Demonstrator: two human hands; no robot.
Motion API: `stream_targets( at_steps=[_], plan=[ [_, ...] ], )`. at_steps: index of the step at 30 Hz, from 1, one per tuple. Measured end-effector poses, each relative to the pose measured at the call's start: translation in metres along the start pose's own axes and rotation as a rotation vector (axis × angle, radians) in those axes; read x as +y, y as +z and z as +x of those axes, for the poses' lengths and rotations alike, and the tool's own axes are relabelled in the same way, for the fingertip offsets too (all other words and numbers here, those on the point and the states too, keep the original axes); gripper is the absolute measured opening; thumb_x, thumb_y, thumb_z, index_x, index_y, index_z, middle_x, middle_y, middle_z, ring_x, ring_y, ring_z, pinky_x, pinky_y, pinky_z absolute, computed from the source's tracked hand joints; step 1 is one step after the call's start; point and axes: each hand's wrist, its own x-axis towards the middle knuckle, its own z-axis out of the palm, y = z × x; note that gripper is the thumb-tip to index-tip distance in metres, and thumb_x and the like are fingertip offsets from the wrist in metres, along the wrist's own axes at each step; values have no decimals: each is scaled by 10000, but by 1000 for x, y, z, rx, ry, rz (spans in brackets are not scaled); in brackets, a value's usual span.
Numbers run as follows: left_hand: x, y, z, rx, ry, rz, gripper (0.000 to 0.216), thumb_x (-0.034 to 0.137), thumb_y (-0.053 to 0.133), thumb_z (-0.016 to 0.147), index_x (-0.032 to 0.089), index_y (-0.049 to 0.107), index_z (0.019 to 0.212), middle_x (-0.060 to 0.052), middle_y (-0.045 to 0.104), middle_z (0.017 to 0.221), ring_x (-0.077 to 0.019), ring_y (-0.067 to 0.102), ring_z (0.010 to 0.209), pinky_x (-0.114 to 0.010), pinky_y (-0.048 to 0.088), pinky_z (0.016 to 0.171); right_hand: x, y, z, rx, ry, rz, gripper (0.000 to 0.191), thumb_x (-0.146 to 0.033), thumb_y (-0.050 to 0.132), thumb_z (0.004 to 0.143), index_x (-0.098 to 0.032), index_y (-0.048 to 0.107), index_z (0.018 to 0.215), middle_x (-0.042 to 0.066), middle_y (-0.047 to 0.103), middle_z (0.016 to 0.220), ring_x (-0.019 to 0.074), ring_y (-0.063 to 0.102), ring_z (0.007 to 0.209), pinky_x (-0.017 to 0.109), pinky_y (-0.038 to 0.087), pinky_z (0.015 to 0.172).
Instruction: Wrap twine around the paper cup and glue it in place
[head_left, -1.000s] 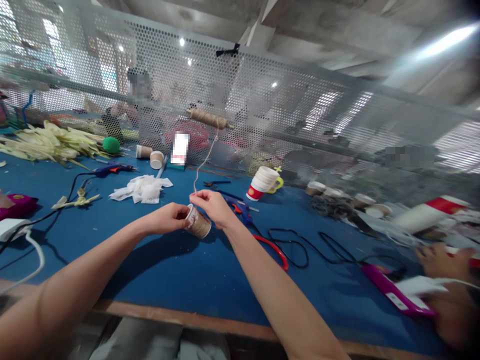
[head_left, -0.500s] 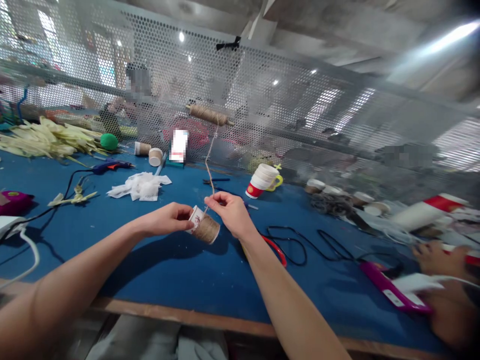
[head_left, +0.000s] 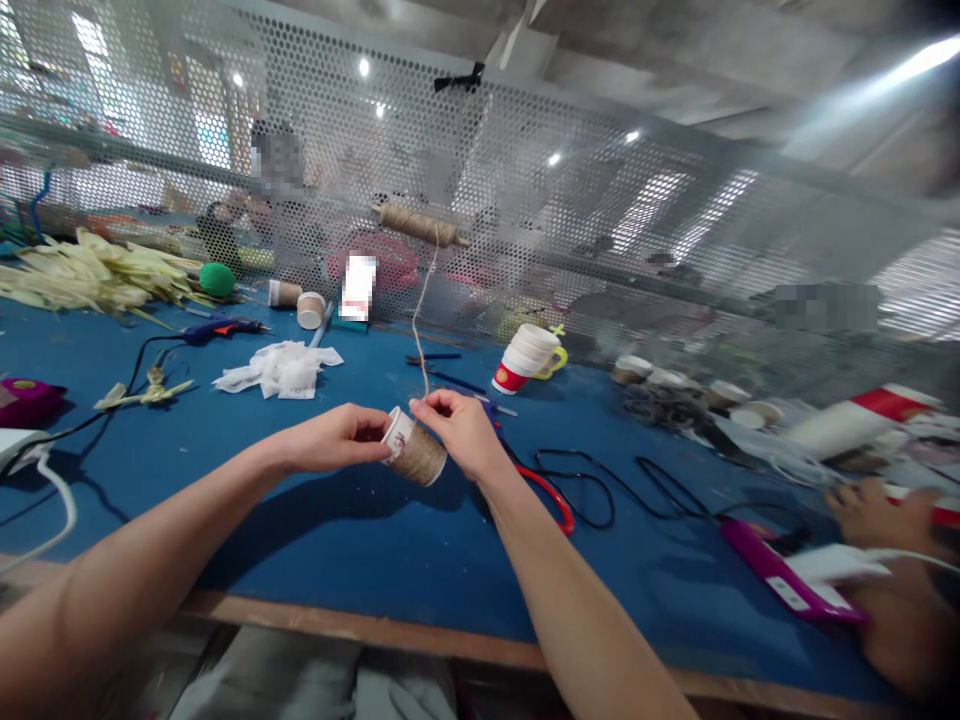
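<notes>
A paper cup [head_left: 420,457] lies tilted in the air above the table, twine wound around its lower part and a printed white band bare near the rim. My left hand [head_left: 346,438] grips it at the rim, thumb outside and fingers reaching into the mouth. Beside the cup's upper side, my right hand [head_left: 457,425] pinches a strand of twine [head_left: 418,325]. That strand runs up to a twine spool [head_left: 416,225] on a rod at the mesh screen. Part of the cup's wound side is hidden by my right fingers.
Scissors with red handles [head_left: 551,495] lie by my right forearm. Stacked paper cups [head_left: 523,358], a crumpled white cloth [head_left: 279,370], a glue gun [head_left: 225,330] and pale husks [head_left: 97,272] stand farther back. Another person's hand [head_left: 885,515] is at right, near a purple box [head_left: 787,575].
The cup has turned slightly and shifted a little right in my left hand. My right hand stays close to it, still pinching the twine.
</notes>
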Motion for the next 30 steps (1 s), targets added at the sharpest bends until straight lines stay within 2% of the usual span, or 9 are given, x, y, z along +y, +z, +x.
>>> stream_targets(
  at_steps=[20,25,30],
  plan=[
    [-1,-2,-1,-29,49,73,194,275,450,773,106,531,825,7,513,723,-87,432,654,-175,352,618,1,2,-3,-28,54,26,263,-404,567,650,-161,493,581,-30,476,561,88,396,511,231,333,522],
    [0,-3,-1,-12,50,132,189,275,450,770,113,537,814,10,513,715,-92,433,659,-176,358,614,5,0,0,-8,65,27,245,-399,555,665,-158,519,639,-14,517,601,98,438,541,243,361,564],
    [0,-3,-1,-2,78,169,195,269,448,769,112,547,830,-4,537,758,-105,455,698,-191,374,656,7,-2,0,-73,150,101,309,-452,500,707,-147,544,723,14,557,669,113,493,603,248,386,581]
  ],
)
